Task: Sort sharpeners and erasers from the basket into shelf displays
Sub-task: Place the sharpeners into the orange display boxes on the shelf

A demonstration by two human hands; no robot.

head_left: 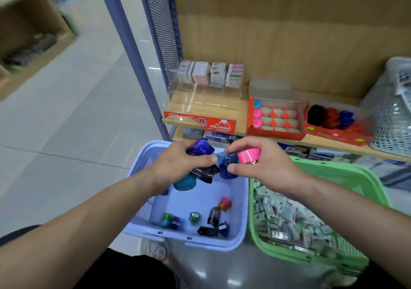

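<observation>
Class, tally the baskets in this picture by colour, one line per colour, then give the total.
Lavender-blue basket: 1
Green basket: 1
White mesh basket: 1
Total: 3

- L hand (178,166), R hand (260,164): both bare.
- L forearm (89,217), R forearm (333,208): bare as far as frame shows.
- Garment (124,273), bottom centre: black, plain; trousers or shorts, can't tell.
- Cloth patch (15,235) by L elbow: same dark shade; poss. a sleeve, unclear.
- Shoe (152,249): whitish, looks laced, partly hidden, blurry.
</observation>
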